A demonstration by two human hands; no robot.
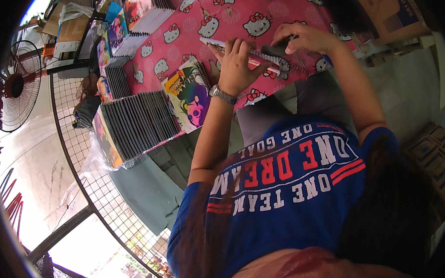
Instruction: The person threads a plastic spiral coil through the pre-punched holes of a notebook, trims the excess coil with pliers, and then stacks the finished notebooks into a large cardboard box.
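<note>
My left hand (234, 63), with a metal wristwatch, grips a thin spiral-bound notebook (266, 61) that lies edge-on over the pink cartoon-cat tablecloth (177, 35). My right hand (305, 36) pinches a small black object (276, 49) against the notebook's wire spiral at its right end. A notebook with a colourful cartoon cover (190, 98) lies just left of my left wrist. My blue printed shirt fills the lower middle of the view.
A long row of stacked dark-edged notebooks (136, 123) lies at the table's left end, with more stacks (143, 15) behind. A cardboard box (384, 4) and dark coils (336, 7) are at the back right. A wire-mesh fence (83, 161) and a standing fan (13, 84) are on the left.
</note>
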